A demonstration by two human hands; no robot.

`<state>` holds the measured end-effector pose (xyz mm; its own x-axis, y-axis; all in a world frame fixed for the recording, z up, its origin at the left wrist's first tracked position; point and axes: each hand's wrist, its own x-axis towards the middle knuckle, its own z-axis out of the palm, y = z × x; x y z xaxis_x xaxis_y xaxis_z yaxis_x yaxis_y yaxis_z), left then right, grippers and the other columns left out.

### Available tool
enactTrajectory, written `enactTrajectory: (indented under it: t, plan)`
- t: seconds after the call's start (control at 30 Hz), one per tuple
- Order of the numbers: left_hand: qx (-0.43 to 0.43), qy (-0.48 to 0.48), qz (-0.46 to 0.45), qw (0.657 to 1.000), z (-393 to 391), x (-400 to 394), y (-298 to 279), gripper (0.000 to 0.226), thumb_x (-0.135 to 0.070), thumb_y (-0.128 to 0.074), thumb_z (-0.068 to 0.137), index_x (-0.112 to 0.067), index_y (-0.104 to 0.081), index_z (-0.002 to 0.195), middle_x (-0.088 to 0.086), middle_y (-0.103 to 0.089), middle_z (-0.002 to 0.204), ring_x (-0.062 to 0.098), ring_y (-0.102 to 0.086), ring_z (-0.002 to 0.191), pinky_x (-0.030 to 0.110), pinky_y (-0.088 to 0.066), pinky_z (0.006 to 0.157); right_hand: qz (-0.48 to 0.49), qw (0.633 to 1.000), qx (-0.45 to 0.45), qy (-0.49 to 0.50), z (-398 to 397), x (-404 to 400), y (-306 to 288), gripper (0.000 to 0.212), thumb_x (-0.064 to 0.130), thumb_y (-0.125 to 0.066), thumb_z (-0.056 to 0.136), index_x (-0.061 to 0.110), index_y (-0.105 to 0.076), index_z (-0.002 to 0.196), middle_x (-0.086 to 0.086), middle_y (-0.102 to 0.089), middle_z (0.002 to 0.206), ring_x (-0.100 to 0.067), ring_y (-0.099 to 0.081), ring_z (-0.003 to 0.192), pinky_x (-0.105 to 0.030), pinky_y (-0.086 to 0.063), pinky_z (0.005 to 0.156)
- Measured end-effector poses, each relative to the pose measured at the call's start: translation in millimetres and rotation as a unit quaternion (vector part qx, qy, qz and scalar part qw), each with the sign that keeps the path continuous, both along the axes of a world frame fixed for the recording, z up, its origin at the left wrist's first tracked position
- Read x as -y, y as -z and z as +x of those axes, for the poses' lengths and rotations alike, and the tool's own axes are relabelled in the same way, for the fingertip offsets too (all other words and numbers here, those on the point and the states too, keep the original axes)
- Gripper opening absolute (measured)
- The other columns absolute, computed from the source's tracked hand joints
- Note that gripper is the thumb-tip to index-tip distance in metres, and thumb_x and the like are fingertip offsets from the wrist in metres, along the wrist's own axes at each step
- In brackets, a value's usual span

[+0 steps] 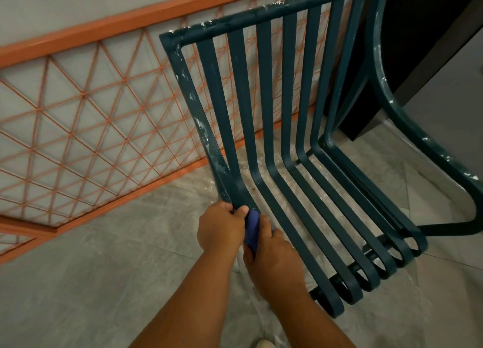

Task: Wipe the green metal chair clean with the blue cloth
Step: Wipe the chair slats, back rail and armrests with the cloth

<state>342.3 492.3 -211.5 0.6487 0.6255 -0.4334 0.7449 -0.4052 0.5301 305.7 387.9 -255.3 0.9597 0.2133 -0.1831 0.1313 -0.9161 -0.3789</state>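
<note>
A dark green metal chair [287,91] with slatted back and seat fills the right of the view, its frame flecked with white specks. My left hand [222,228] grips the chair's left frame bar where back meets seat. Right beside it, my right hand [271,253] is closed on the blue cloth [252,228], which is pressed against the same bar at the seat's left edge. Only a narrow strip of the cloth shows between the two hands.
An orange lattice railing [86,117] runs behind and left of the chair. Grey tiled floor [91,282] spreads below, dusted white under the seat. A dark panel [423,33] stands at the upper right behind the chair's armrest [407,128].
</note>
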Motion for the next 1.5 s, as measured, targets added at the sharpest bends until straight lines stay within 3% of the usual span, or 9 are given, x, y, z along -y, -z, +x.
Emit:
enactTrajectory:
  t: [0.2, 0.53, 0.67, 0.77, 0.87, 1.0, 1.2, 1.37, 1.5]
  plan:
    - [-0.089, -0.002, 0.010, 0.996, 19, -8, -2, 0.025, -0.049, -0.070, 0.078, -0.028, -0.058, 0.080, -0.002, -0.064, 0.087, 0.022, -0.062, 0.090, 0.044, -0.050, 0.088, 0.079, 0.995, -0.056, 0.018, 8, 4, -1, 0.052, 0.057, -0.043, 0.088, 0.032, -0.031, 0.133, 0.008, -0.060, 0.096, -0.008, -0.061, 0.076, -0.026, -0.054, 0.066]
    - [-0.112, -0.018, 0.012, 0.993, 24, -9, 4, 0.032, -0.054, -0.071, 0.074, -0.024, -0.065, 0.085, -0.002, -0.067, 0.082, 0.020, -0.064, 0.081, 0.043, -0.051, 0.084, 0.022, 0.998, -0.049, -0.022, 7, 2, -9, 0.068, 0.055, -0.034, 0.095, 0.024, -0.009, 0.150, 0.000, -0.054, 0.125, -0.014, -0.060, 0.097, -0.028, -0.052, 0.082]
    - [-0.097, -0.020, -0.013, 0.995, 26, -13, 3, 0.026, -0.049, -0.073, 0.074, -0.028, -0.059, 0.080, -0.005, -0.064, 0.083, 0.019, -0.063, 0.085, 0.043, -0.051, 0.086, 0.131, 0.986, -0.099, 0.009, 15, 6, -2, 0.051, 0.051, -0.033, 0.096, 0.033, -0.027, 0.144, 0.010, -0.059, 0.114, -0.007, -0.060, 0.094, -0.025, -0.050, 0.079]
    - [-0.086, -0.030, -0.035, 0.995, 28, -15, 4, 0.026, -0.046, -0.076, 0.073, -0.029, -0.057, 0.076, -0.006, -0.064, 0.083, 0.019, -0.063, 0.086, 0.042, -0.050, 0.087, 0.274, 0.939, -0.194, 0.075, 34, 8, -1, 0.040, 0.050, -0.031, 0.097, 0.032, -0.047, 0.129, 0.013, -0.062, 0.096, -0.008, -0.060, 0.090, -0.030, -0.048, 0.085]
    - [-0.077, -0.037, -0.077, 0.993, 29, -22, 9, 0.019, -0.040, -0.072, 0.079, -0.023, -0.065, 0.075, -0.002, -0.068, 0.081, 0.020, -0.064, 0.079, 0.039, -0.054, 0.082, 0.347, 0.929, -0.077, 0.105, 56, -9, -5, 0.052, 0.059, -0.029, 0.095, 0.027, -0.051, 0.129, 0.007, -0.059, 0.114, -0.011, -0.054, 0.109, -0.025, -0.043, 0.092]
    - [-0.003, -0.071, -0.127, 0.989, 31, -42, 13, 0.016, -0.026, -0.055, 0.090, -0.021, -0.069, 0.095, 0.002, -0.069, 0.093, 0.022, -0.064, 0.083, 0.039, -0.055, 0.081, 0.374, 0.924, 0.035, 0.070, 85, -53, -23, 0.054, 0.055, -0.036, 0.094, 0.038, -0.030, 0.145, 0.004, -0.023, 0.145, -0.009, -0.032, 0.128, -0.014, -0.032, 0.100]
    - [0.153, -0.182, -0.210, 0.948, 47, -71, 5, 0.030, -0.015, -0.044, 0.095, -0.025, -0.058, 0.119, 0.003, -0.066, 0.109, 0.020, -0.063, 0.096, 0.039, -0.052, 0.089, 0.168, 0.972, 0.126, -0.109, 87, -83, 1, 0.053, 0.036, -0.038, 0.093, 0.028, -0.032, 0.146, 0.001, -0.023, 0.156, -0.028, -0.018, 0.144, -0.050, -0.035, 0.110]
    - [0.188, -0.210, -0.230, 0.932, 58, -87, -3, 0.028, -0.016, -0.042, 0.098, -0.027, -0.057, 0.119, -0.002, -0.063, 0.114, 0.017, -0.063, 0.102, 0.031, -0.047, 0.084, 0.190, 0.981, 0.030, 0.014, 110, -110, -19, 0.057, 0.034, -0.038, 0.101, 0.025, -0.013, 0.151, -0.002, -0.005, 0.160, -0.023, -0.007, 0.147, -0.043, -0.024, 0.117]
    - [0.209, -0.194, -0.243, 0.927, 62, -90, -9, 0.031, -0.019, -0.040, 0.100, -0.025, -0.055, 0.126, -0.002, -0.062, 0.120, 0.018, -0.061, 0.106, 0.031, -0.047, 0.088, 0.122, 0.976, 0.139, -0.114, 112, -113, -10, 0.072, 0.014, -0.062, 0.089, 0.023, -0.024, 0.150, -0.003, -0.010, 0.159, -0.032, -0.004, 0.146, -0.053, -0.025, 0.113]
